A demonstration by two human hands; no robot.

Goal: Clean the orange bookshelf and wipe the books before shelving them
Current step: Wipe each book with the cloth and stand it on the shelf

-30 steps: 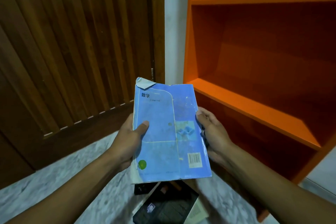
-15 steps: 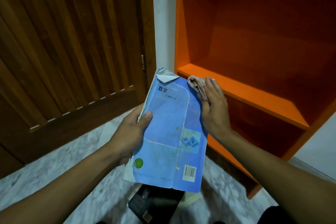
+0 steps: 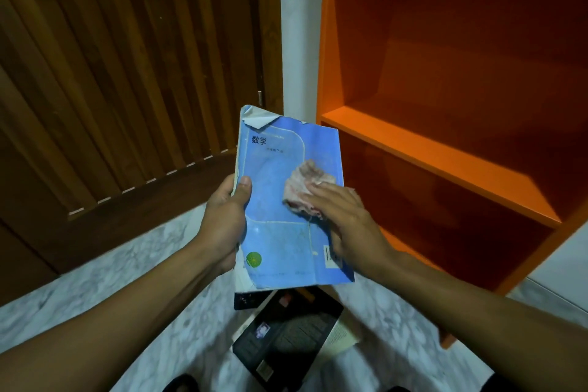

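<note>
Book [image 3: 280, 200] in blue was up in front of me, one copy, held over the marble floor [image 3: 105, 280] between the wooden door [image 3: 111, 73] on the left and the orange bookshelf [image 3: 445, 143] on the right. My left hand [image 3: 222, 226] was clamped on its left edge, thumb pressed flat on the cover, fingers wrapped behind where I could not see them. On the cover I read two dark characters near the top left, 数学, with a smaller line beneath them too fine to make out. Its top left corner was folded over, showing white. Low on the left sat one round green badge; its marks were too blurred to read. At the lower right, one barcode label peeked out from under my wrist, digits unreadable.

My right hand [image 3: 346, 219] lay palm down on the cover, fingers together and pressing one crumpled pinkish cloth [image 3: 305, 188] flat against the blue, right of centre. The cloth touched the cover and bunched out past my fingertips.

Below the book, on the floor, lay a loose pile of other books: one dark cover [image 3: 286, 334] on top with small white print I could not read, another dark edge and a pale one poking out beneath. I could not count them for certain.

To the right, the shelves stood bare, two orange boards in view.
</note>
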